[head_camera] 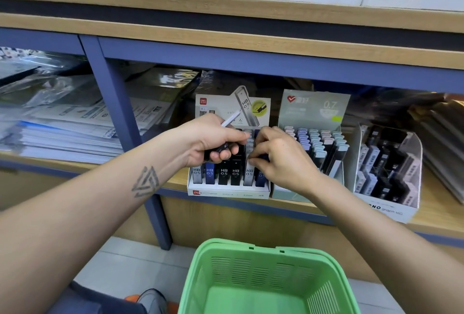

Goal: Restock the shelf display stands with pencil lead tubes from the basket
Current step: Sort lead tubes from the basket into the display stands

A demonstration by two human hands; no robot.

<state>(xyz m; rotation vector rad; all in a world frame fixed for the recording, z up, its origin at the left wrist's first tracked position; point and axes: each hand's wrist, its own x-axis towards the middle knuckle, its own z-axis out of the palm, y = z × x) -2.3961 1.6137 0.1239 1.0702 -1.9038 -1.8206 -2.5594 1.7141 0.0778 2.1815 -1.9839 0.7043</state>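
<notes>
Restocking | your left hand (213, 140) grips spare lead tubes (223, 149) as a ready supply | your right hand (278, 155) pinches one dark tube (261, 157), seating it in the HB 0.5 stand (228, 192) | basket (263, 276) sits below within reach.

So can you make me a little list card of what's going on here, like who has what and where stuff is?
left hand: grips a few dark tubes above the HB stand
right hand: pinches a tube at the right side of the HB stand
HB stand: on the shelf, rows of tubes marked HB 0.5
0.7 stand: just right of the HB stand, pastel-capped tubes
third stand: farthest right, dark and pale tubes
basket: green, below the shelf, no tubes visible inside
</notes>
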